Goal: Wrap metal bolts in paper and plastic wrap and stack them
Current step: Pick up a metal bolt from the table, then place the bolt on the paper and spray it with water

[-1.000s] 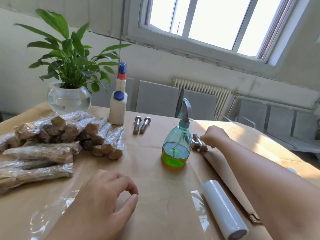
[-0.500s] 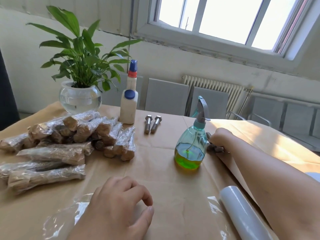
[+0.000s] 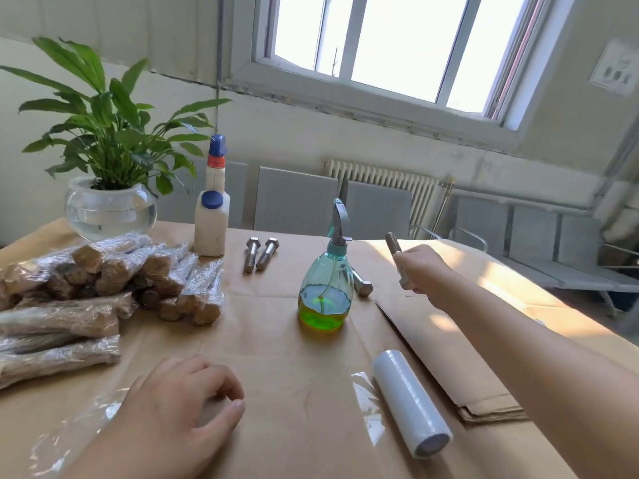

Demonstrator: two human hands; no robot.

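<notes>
My right hand (image 3: 420,269) grips a bolt (image 3: 393,243) above the bench (image 3: 276,340), thread end up. My left hand (image 3: 179,406) rests loosely curled on the paper, holding nothing. The spray bottle (image 3: 326,292) is about a third full of green liquid; the glass bowl (image 3: 110,212) holds water and a plant (image 3: 107,133).

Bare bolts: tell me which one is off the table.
The bolt gripped in the right hand, threaded end up. The pair and the one behind the spray bottle lie flat.
</notes>
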